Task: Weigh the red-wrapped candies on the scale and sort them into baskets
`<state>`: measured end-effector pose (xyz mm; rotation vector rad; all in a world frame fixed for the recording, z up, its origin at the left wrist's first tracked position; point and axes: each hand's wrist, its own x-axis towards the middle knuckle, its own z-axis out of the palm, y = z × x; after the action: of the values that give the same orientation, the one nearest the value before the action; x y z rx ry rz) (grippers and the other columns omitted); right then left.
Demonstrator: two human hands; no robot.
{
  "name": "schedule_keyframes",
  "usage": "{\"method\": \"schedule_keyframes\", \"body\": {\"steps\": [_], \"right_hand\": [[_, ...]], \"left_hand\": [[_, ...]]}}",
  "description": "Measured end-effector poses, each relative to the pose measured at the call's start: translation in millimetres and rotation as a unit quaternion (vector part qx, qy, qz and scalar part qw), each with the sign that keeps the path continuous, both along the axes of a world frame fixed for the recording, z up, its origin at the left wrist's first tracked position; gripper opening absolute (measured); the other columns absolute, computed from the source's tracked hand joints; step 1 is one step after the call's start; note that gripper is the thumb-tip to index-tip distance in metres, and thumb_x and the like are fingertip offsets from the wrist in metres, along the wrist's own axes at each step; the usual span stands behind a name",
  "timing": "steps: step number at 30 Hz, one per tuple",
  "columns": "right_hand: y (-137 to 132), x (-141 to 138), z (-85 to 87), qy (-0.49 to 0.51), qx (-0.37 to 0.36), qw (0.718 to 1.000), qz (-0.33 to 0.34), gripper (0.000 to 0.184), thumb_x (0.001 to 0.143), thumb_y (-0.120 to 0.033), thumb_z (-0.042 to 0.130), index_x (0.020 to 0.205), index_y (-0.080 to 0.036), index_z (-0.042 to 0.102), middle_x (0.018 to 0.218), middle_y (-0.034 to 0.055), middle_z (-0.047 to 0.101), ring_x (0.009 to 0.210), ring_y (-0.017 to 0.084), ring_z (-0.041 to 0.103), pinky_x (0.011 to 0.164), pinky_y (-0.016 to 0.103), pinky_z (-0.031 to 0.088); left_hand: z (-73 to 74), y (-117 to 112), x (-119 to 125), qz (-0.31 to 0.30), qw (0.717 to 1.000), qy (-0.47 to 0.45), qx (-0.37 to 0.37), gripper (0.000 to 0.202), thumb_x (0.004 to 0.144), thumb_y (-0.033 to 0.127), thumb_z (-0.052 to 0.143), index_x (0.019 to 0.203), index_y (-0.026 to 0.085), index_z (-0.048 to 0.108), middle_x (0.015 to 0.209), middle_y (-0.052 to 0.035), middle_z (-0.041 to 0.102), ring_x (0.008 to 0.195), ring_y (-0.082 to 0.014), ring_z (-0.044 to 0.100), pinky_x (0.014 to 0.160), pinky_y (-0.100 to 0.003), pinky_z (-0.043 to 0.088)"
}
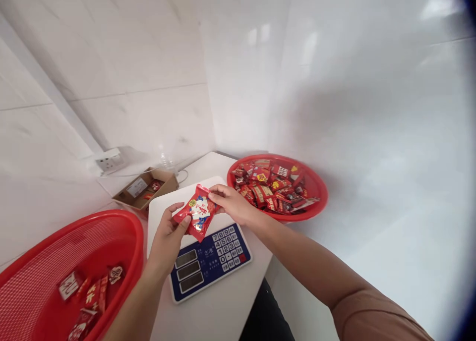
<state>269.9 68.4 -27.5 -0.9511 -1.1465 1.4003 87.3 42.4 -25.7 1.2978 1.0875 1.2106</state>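
Observation:
Between both hands is a small red snack packet [200,213] with white and blue print, held above a white digital scale [160,217]. My left hand [169,234] grips its lower left side, thumb on the front. The fingers of my right hand [230,202] pinch its upper right edge. Below the packet, the scale's blue panel shows number keys and three dark display windows. Just beyond my right hand stands a red basket [323,195] heaped with red-wrapped snack packets [277,185].
At the lower left, a larger red mesh basket [136,232] holds several red packets [94,296]. Behind the scale sit an opened cardboard box [169,183] and a clear plastic bottle [164,158]. A power socket [109,161] is on the tiled wall. The white table [219,316] ends at the right.

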Motion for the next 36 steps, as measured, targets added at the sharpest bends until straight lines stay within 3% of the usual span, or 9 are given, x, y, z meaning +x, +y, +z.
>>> {"method": "schedule_keyframes", "body": {"steps": [7,13,24,27,30,33,36], "right_hand": [[4,-10,-6.0,-0.021,-0.023,1.000,0.004,0.025,0.070,-0.031,0.071,0.091,-0.021,0.061,0.080,-0.0015,0.065,0.076,0.013,0.062,0.073,0.030,0.051],[6,-22,-6.7,-0.027,0.006,0.999,0.033,0.035,0.071,-0.023,0.067,0.104,-0.023,0.057,0.083,-0.0013,0.062,0.081,0.015,0.063,0.074,0.031,0.054],[9,-25,-22.7,-0.192,0.093,0.977,-0.021,0.052,0.080,-0.021,0.055,0.131,-0.023,0.042,0.099,0.0040,0.063,0.087,0.016,0.062,0.080,0.034,0.051],[2,-23,-23.4,-0.307,0.119,0.943,-0.038,0.054,0.085,-0.022,0.051,0.137,-0.021,0.038,0.113,0.0096,0.062,0.099,0.019,0.061,0.091,0.040,0.047],[-3,-23,-25.5,-0.429,0.166,0.888,-0.019,0.051,0.086,-0.026,0.054,0.135,-0.017,0.045,0.125,0.0146,0.059,0.117,0.025,0.053,0.099,0.044,0.041],[-2,-24,-31.3,-0.506,0.244,0.827,0.038,0.041,0.083,-0.027,0.061,0.124,-0.019,0.058,0.127,0.0119,0.059,0.125,0.028,0.047,0.106,0.046,0.034],[3,-24,-37.7,-0.568,0.267,0.777,0.054,0.034,0.081,-0.029,0.066,0.114,-0.024,0.065,0.127,0.0075,0.060,0.130,0.031,0.042,0.108,0.049,0.031]], "left_hand": [[-7.4,15,-24,0.045,0.998,-0.022,0.028,0.064,0.066,0.053,0.074,0.115,0.021,0.049,0.075,0.0015,0.068,0.072,-0.0175,0.067,0.066,-0.029,0.053],[-10.9,22,-39,0.066,0.997,-0.007,0.042,0.054,0.069,0.054,0.071,0.109,0.019,0.061,0.095,-0.0042,0.069,0.083,-0.0183,0.065,0.065,-0.026,0.052],[-5.9,15,-36,0.064,0.997,0.023,0.035,0.063,0.072,0.037,0.071,0.131,0.025,0.053,0.120,-0.0054,0.065,0.104,-0.0213,0.062,0.090,-0.035,0.050],[-3.9,15,-37,0.086,0.995,0.027,0.034,0.065,0.073,0.036,0.070,0.135,0.026,0.050,0.121,-0.0057,0.065,0.104,-0.0223,0.062,0.088,-0.036,0.051],[-3.1,16,-40,0.100,0.994,0.027,0.035,0.066,0.074,0.036,0.069,0.136,0.028,0.049,0.121,-0.0058,0.065,0.104,-0.0228,0.062,0.085,-0.036,0.052],[-3.7,16,-41,0.100,0.994,0.024,0.039,0.064,0.074,0.035,0.069,0.135,0.028,0.050,0.124,-0.0055,0.063,0.107,-0.0232,0.060,0.087,-0.036,0.052],[-4.6,16,-40,0.097,0.994,0.023,0.041,0.062,0.074,0.033,0.069,0.134,0.029,0.052,0.127,-0.0046,0.062,0.111,-0.0231,0.059,0.090,-0.035,0.050]]}}
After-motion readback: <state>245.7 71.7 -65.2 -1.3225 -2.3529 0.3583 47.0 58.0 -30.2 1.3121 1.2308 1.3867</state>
